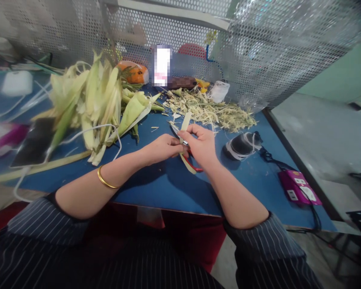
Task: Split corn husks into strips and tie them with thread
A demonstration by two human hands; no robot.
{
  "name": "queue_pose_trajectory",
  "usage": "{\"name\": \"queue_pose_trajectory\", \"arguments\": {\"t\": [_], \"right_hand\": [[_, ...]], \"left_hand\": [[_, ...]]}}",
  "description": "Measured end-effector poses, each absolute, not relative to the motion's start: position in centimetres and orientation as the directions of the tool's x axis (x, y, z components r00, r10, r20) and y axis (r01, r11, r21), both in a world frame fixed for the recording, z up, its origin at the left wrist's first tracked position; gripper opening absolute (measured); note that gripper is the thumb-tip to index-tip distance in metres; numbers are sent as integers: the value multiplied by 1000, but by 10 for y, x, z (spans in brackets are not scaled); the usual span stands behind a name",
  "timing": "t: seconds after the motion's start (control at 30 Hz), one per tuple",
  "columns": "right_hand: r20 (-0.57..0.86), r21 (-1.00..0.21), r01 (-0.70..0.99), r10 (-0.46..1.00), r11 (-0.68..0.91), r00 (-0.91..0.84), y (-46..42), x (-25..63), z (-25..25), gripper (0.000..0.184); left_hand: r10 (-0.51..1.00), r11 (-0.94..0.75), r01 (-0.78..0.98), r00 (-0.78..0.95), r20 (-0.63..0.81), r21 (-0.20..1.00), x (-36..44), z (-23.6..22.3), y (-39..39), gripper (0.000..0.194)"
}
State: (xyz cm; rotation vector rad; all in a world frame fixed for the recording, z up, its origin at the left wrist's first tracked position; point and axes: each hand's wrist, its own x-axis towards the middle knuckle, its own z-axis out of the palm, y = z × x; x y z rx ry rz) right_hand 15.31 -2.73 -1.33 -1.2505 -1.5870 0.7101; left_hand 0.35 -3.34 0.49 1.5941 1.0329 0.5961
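Note:
My left hand [165,148] and my right hand [203,142] meet over the blue table, fingers closed in a pinch. Between them is a narrow pale strip of corn husk [186,120], its upper end sticking up past my right fingertips and its lower end hanging below. Red-handled scissors [195,168] show at my hands, blades toward the far left. Whether my fingers hold the scissors or they lie beneath is hidden. Beyond my right hand spreads a heap of shredded husk [204,106]. Left of my hands lies a pile of whole corn husks [93,96].
A black spool wrapped in white [242,146] stands right of my hands, with a purple power strip [299,186] and cord farther right. A phone [34,140] with a white cable [112,126] lies at left. A perforated metal screen [174,30] borders the back.

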Motion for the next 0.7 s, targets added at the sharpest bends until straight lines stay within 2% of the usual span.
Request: {"name": "queue_pose_trajectory", "arguments": {"t": [0.3, 0.47, 0.57, 0.7], "right_hand": [[403, -849, 411, 910, 333, 97, -27, 152, -17, 28], [436, -830, 428, 895, 357, 98, -26, 151, -19, 26], [397, -830, 445, 917, 336, 48, -21, 155, -19, 25], [314, -848, 409, 941, 338, -126, -10, 170, -14, 32]], "left_hand": [[832, -101, 372, 540, -127, 923, 3, 1, -35, 37], [820, -120, 376, 559, -122, 919, 4, -2, -34, 30], [838, -77, 358, 529, -134, 931, 3, -2, -34, 36], [876, 81, 185, 455, -158, 979, -1, 0, -29, 31]]}}
